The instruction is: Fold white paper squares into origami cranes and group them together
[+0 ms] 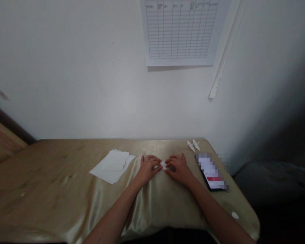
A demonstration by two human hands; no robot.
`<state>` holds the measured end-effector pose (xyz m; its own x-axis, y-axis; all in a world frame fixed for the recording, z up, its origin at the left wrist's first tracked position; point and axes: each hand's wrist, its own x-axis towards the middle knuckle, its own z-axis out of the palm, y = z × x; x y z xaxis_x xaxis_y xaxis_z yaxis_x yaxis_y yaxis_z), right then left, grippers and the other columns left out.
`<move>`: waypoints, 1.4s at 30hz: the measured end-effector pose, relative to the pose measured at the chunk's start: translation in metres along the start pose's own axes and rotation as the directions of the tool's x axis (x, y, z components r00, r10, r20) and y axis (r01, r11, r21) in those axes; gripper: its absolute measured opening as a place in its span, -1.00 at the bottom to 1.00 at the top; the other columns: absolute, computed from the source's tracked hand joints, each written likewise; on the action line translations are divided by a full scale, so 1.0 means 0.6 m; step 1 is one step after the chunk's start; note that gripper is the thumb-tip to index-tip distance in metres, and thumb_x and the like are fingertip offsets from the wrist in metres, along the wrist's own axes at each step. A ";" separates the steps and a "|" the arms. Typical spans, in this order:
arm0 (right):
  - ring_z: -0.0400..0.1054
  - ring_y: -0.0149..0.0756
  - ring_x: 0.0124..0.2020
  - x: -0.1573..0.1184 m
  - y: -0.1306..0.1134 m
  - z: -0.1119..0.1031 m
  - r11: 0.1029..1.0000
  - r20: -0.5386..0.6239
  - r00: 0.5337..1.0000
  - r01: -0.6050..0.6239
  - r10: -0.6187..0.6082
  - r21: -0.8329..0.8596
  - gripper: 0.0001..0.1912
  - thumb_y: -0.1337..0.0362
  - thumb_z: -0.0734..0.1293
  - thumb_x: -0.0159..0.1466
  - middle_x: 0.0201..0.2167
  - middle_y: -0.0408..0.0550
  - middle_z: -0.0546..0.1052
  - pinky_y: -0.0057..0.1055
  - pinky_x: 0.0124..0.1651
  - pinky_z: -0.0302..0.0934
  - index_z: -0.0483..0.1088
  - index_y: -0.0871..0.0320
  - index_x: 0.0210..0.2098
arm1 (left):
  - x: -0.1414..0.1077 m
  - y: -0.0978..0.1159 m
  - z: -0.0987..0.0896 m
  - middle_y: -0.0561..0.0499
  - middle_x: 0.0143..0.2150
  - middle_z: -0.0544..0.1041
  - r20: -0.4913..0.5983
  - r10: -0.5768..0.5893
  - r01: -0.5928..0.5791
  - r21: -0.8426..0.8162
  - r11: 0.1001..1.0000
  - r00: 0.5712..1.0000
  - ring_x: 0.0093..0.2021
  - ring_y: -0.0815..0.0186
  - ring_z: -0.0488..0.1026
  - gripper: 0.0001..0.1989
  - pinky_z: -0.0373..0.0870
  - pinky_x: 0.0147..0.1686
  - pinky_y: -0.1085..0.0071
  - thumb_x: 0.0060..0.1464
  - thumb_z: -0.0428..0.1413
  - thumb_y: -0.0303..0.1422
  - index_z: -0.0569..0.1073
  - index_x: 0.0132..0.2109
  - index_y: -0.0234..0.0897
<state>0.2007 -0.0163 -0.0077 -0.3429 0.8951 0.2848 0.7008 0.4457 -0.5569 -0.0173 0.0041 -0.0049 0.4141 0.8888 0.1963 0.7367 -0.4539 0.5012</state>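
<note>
Between my two hands is a small folded piece of white paper point(163, 165), low over the gold cloth. My left hand point(150, 166) pinches its left edge with thumb and fingertips. From the other side, my right hand point(176, 166) grips the right edge the same way. Fingers cover much of the paper, so its folded shape is hard to make out. To the left of my left hand lies a loose stack of white paper sheets point(112, 166). Beyond my right hand sit two folded paper cranes point(193, 145) near the table's back edge.
A gold cloth point(53, 189) covers the table, wrinkled near my left forearm. A smartphone point(210, 173) with a lit, blurred screen lies right of my right hand. A white scrap point(235, 215) rests near the right edge. A printed chart point(179, 34) hangs on the wall behind.
</note>
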 end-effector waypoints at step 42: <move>0.21 -0.13 0.24 0.009 -0.008 0.010 0.992 0.054 0.992 -0.110 0.114 -0.068 -0.75 0.32 0.25 0.34 0.07 -0.09 0.50 0.34 0.39 -0.43 0.43 -0.05 -0.03 | 0.011 0.023 0.008 0.06 -0.02 0.63 -0.061 -0.100 0.102 0.041 0.994 0.993 0.16 0.07 0.32 -0.90 -0.37 0.31 -0.36 0.18 0.21 -0.20 0.61 -0.19 -0.01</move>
<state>0.1917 -0.0135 -0.0082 -0.2944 0.9392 0.1766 0.7752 0.3427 -0.5306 -0.0017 0.0035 -0.0010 0.3053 0.9318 0.1962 0.7963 -0.3628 0.4841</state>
